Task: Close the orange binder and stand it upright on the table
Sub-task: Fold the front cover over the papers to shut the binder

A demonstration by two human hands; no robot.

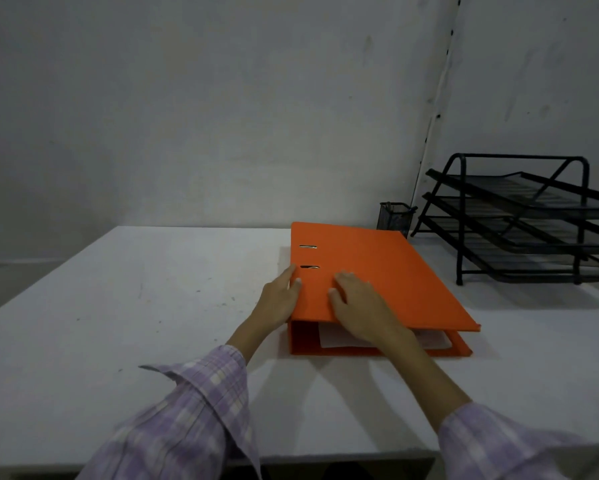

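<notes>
The orange binder point(388, 275) lies flat on the white table point(135, 306), right of centre. Its top cover is down, and white papers show at its open near end. My left hand point(280, 299) grips the binder's left spine edge, thumb on the cover and fingers down the side. My right hand point(357, 306) rests flat on the cover near the spine, fingers spread. Two metal-rimmed slots in the cover sit just beyond my fingers.
A black three-tier mesh paper tray point(520, 216) stands at the back right. A small black mesh pen holder point(395, 218) sits just behind the binder. A grey wall point(222, 116) runs along the table's far edge.
</notes>
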